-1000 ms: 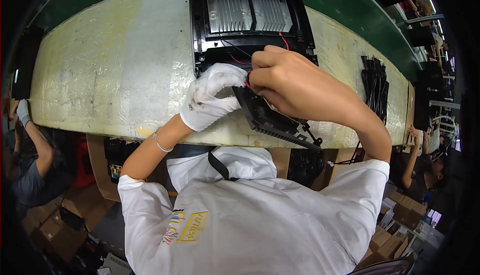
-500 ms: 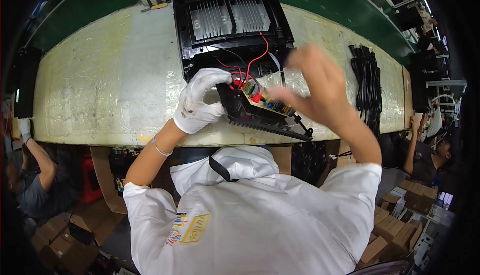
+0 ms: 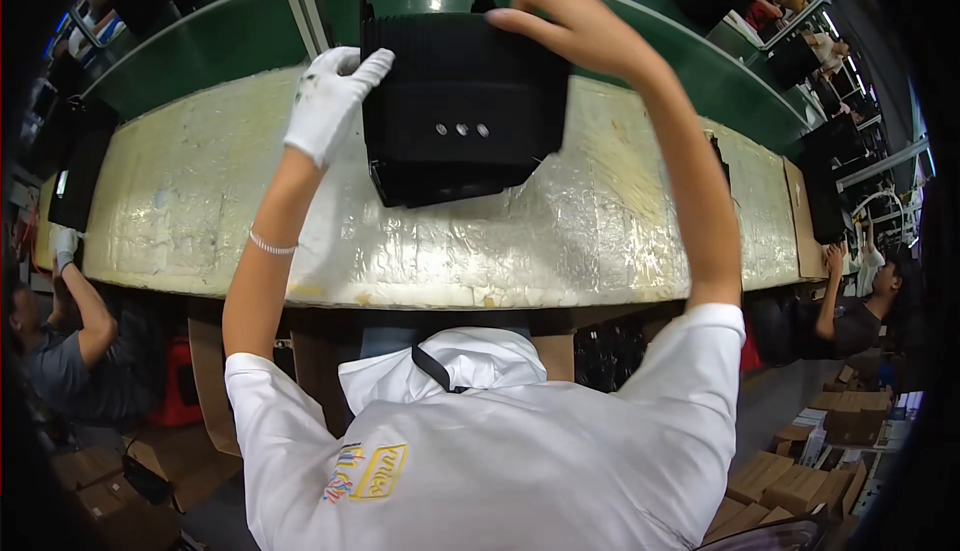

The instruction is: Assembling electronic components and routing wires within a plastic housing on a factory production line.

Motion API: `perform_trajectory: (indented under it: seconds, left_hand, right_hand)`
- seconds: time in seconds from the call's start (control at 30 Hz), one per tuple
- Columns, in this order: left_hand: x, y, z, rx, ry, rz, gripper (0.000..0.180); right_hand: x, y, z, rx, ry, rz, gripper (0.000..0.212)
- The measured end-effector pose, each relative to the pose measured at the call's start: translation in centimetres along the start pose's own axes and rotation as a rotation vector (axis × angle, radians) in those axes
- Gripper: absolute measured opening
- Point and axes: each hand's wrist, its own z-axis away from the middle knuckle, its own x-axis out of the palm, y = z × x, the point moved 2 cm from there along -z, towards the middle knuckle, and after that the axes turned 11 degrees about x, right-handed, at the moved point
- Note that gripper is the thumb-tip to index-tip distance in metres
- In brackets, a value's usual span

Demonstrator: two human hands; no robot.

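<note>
A black plastic device housing [image 3: 465, 81] is tipped up over the table, its ribbed outer face toward me. Three small silver round spots [image 3: 462, 131] sit in a row on that face. My left hand [image 3: 330, 106], in a stained white glove, is closed on the housing's upper left edge, fingertips lapping onto the face. My bare right hand [image 3: 565, 16] is at the upper right corner. Its thumb is against the top edge and its fingers stretch out beyond, apart. The housing's inside, with the wiring and circuit board, is hidden from view.
The long table [image 3: 200, 191] has a shiny, film-covered top. A green barrier [image 3: 220, 26] with a metal post [image 3: 302, 1] runs along its far side. Dark housings stand at both ends, where other people work. Cardboard boxes [image 3: 790, 486] are stacked at the lower right.
The housing has been turned over from its open side, with heat sinks and red wires, to its outer face. Both hands have moved farther from me; the loose circuit-board panel is out of sight.
</note>
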Motion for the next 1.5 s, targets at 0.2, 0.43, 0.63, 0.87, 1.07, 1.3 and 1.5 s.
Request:
perform_trajectory:
  seconds: [0.2,0.43,0.63,0.87,1.07,1.3,1.5]
  left_hand:
    - [2.6,0.6,3.4,0.259,-0.327,-0.069,0.1]
    - [1.7,1.0,3.8,0.094,-0.469,-0.025,0.093]
    - [3.7,0.2,-0.3,0.055,-0.502,0.043,0.093]
    - [10.3,-2.4,-13.8,-0.002,-0.439,0.175,0.078]
    - [16.5,-6.5,-20.9,0.056,-0.262,0.288,0.066]
    - [17.4,-6.9,-16.0,0.246,0.351,-0.111,0.058]
    - [18.0,-6.0,-5.7,0.455,-0.121,-0.226,0.02]
  right_hand:
    - [9.8,6.6,-3.3,0.287,-0.003,-0.045,0.037]
    - [6.0,7.5,9.2,0.177,-0.326,0.083,0.047]
    - [7.0,3.0,12.5,0.406,-0.518,-0.432,0.058]
    - [12.4,15.0,6.9,0.399,-0.067,-0.502,0.042]
    - [15.2,21.7,1.9,0.727,0.072,-0.404,0.054]
    - [15.3,15.0,3.1,0.491,0.608,0.188,0.057]
    - [18.2,5.7,6.8,0.222,0.183,0.006,0.048]
